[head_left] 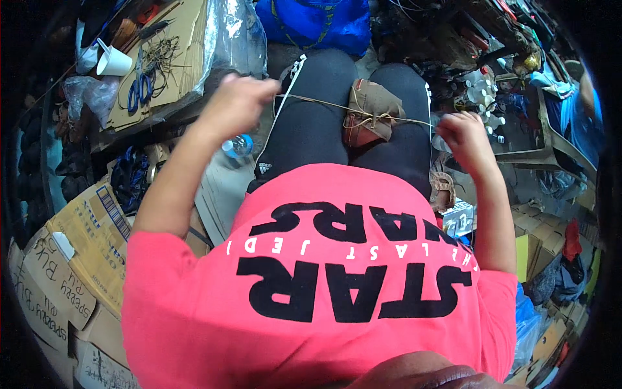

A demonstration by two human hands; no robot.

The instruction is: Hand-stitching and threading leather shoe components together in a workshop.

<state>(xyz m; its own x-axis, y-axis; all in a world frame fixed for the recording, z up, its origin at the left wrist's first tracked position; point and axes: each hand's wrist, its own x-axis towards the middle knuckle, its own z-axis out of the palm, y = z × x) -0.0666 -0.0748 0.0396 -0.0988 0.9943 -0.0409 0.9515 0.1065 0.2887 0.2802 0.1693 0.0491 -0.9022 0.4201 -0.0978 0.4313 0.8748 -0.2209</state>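
Note:
A small brown piece, leather-like and folded, perhaps a shoe upper (374, 107), rests on my lap between my thighs. A thin tan cord (317, 100) crosses it, with a loop or knot at its middle. The cord is drawn out nearly straight to both sides. My left hand (240, 104) is closed on one end, beside my left thigh. At the other end my right hand (465, 137) pinches the cord beyond my right thigh, its fingers partly curled.
Blue-handled scissors (140, 91) and loose cord bits lie on cardboard at the left, near a white cup (115, 61). A plastic bottle (238, 146) is under my left arm. A blue bag (315, 26) stands ahead. Several white bottles (483, 94) crowd the right. Cardboard boxes (84, 233) flank me.

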